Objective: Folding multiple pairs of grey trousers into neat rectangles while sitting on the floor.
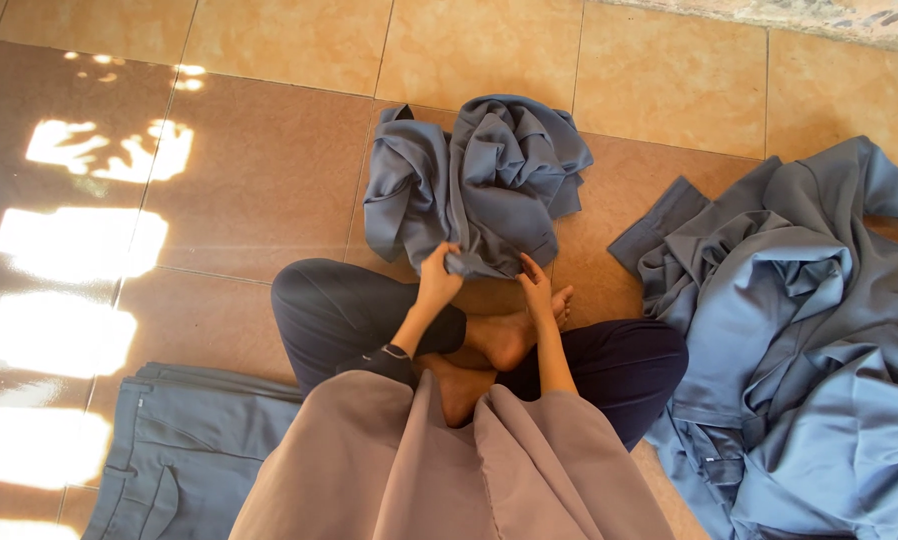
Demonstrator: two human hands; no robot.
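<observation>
Folds hide the shape of one crumpled grey garment [479,185], pinched by left hand [437,283] fingers and touched by right hand [537,290] fingers; one pile [799,340] and one folded pair of trousers [184,450] are cut off.

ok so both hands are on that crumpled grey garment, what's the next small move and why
Probably lift and draw the crumpled grey garment toward the lap to shake it open: the left hand already pinches its near edge, the right hand touches it alongside, and it lies bunched on the tiled floor.
</observation>
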